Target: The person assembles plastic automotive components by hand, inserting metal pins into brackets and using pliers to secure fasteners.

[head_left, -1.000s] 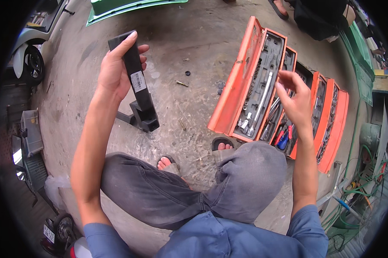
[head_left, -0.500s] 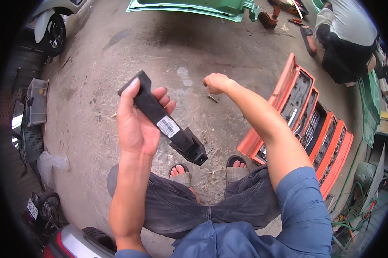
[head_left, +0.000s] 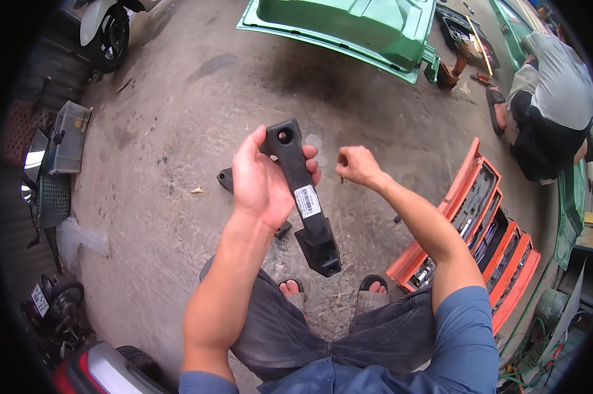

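A long black bracket [head_left: 290, 157], with a hole at its upper end and a white label on its side, lies across the palm of my left hand [head_left: 260, 177]. That hand is closed round it, thumb on one side and fingers on the other. My right hand [head_left: 357, 165] is closed in a pinch to the right of the bracket, not touching it. A small dark thing shows below its fingertips, too small to name. Behind my left hand another black part [head_left: 225, 179] is on the concrete floor, mostly hidden.
An orange cantilever toolbox [head_left: 457, 210] stands open on the right, with sockets and wrenches inside. Ahead is a green vehicle panel [head_left: 336, 33]. A person [head_left: 559, 92] crouches at the far right. Clear plastic bins [head_left: 70, 138] and parked motorbikes line the left.
The bracket has turned more upright and its holed end now shows. My view has shifted, revealing another black part behind my left hand. My right hand stays pinched, now nearer the bracket.
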Demonstrator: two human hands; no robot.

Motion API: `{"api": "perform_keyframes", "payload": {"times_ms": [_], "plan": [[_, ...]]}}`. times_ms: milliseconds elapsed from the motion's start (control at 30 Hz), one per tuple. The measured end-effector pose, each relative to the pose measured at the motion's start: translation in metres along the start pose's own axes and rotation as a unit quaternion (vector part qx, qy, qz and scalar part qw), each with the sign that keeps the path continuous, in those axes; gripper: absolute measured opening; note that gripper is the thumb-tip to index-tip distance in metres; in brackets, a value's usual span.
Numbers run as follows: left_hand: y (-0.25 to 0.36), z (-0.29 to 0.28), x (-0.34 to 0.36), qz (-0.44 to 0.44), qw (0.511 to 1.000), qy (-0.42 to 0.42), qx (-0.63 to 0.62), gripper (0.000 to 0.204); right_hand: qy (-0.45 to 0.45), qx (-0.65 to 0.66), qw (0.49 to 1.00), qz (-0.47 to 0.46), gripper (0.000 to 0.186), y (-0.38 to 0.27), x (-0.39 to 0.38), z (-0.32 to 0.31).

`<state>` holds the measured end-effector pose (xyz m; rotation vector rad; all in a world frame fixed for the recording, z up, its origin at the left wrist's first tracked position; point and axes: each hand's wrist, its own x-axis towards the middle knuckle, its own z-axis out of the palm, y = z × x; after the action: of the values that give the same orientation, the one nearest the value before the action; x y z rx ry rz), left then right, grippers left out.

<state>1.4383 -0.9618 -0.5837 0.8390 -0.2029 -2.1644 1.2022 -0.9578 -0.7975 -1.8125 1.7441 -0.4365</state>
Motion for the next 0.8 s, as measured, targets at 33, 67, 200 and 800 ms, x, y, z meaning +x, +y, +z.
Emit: {"api": "perform_keyframes", "payload": {"times_ms": [33,67,200,800], "plan": [[0.002,0.001,0.002,0.005,1.0,0.005,-0.002,0.048,0.09,0.072,0.993,-0.032,0.015,-0.028,0.006,-0.031],[0.002,0.004,0.005,0.013,1.0,0.006,0.007,0.048,0.147,0.147,0.976,-0.066,0.015,-0.058,0.009,-0.071],[0.001,0.001,0.016,0.02,1.0,0.011,0.012,0.05,0.303,0.326,0.847,-0.29,0.01,-0.161,-0.015,-0.175],[-0.018,0.032,0.005,0.078,0.997,-0.016,-0.004,0.05,0.274,0.134,0.885,-0.353,0.014,-0.186,-0.032,-0.147]]}}
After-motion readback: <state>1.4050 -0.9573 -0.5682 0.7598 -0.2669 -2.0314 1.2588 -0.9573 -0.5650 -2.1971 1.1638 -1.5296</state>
